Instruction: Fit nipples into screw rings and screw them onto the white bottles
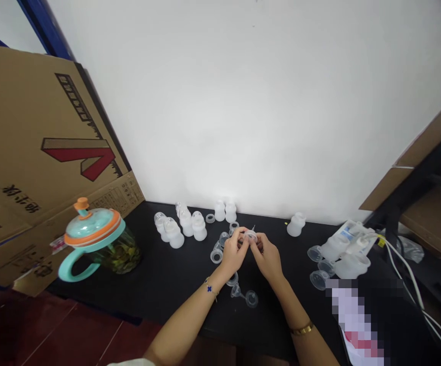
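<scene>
My left hand (pixel 234 252) and my right hand (pixel 267 256) meet over the black tabletop (pixel 167 284). Both pinch a small translucent plastic part (pixel 250 236) between their fingertips. A bracelet sits on each wrist. Just below the hands lie small clear ring-and-funnel pieces (pixel 245 296). More clear rings (pixel 217 252) lie left of my left hand. A group of several frosted plastic bottle-shaped pieces (pixel 180 225) stands behind them near the wall.
A teal and orange lidded glass jug (pixel 98 240) stands at the left in front of a leaning cardboard box (pixel 33 152). One frosted piece (pixel 295 224) stands alone at the back right. Larger clear parts and a bag (pixel 342 251) with white cables (pixel 407 269) lie at right.
</scene>
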The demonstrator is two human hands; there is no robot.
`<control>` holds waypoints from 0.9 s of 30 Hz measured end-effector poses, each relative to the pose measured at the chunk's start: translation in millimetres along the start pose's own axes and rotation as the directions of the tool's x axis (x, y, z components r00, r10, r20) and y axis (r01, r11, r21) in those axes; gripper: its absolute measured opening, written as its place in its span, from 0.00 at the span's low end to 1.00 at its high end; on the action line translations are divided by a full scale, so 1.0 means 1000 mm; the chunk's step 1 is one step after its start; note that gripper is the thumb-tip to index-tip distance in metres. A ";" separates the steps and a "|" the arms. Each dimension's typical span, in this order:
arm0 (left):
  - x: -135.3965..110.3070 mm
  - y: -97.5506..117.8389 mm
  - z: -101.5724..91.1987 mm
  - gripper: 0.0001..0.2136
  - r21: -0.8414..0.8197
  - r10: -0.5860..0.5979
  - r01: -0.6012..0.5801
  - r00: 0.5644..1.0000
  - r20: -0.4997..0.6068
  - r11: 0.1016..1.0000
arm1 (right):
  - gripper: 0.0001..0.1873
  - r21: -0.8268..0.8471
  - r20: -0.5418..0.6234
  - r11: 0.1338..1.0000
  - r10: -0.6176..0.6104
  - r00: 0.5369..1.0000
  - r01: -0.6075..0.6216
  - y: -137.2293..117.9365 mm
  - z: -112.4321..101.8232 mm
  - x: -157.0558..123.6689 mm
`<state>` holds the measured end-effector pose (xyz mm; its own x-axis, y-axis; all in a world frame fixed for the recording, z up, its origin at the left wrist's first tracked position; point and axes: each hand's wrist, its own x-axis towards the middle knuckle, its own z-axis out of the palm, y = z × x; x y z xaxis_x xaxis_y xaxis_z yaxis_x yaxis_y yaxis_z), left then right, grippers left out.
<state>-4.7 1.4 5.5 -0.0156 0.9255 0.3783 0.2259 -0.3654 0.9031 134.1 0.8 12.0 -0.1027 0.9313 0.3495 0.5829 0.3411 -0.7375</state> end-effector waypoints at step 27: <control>0.003 0.005 -0.002 0.08 -0.051 -0.026 0.023 0.998 -0.061 0.998 | 0.17 0.056 0.010 0.998 -0.005 1.000 0.004 0.000 0.002 0.000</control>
<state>-5.0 1.9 11.6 -0.0806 0.9269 0.3666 0.1757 -0.3489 0.9206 132.8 0.7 10.8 -0.1133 0.9308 0.3475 0.5367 0.3517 -0.7669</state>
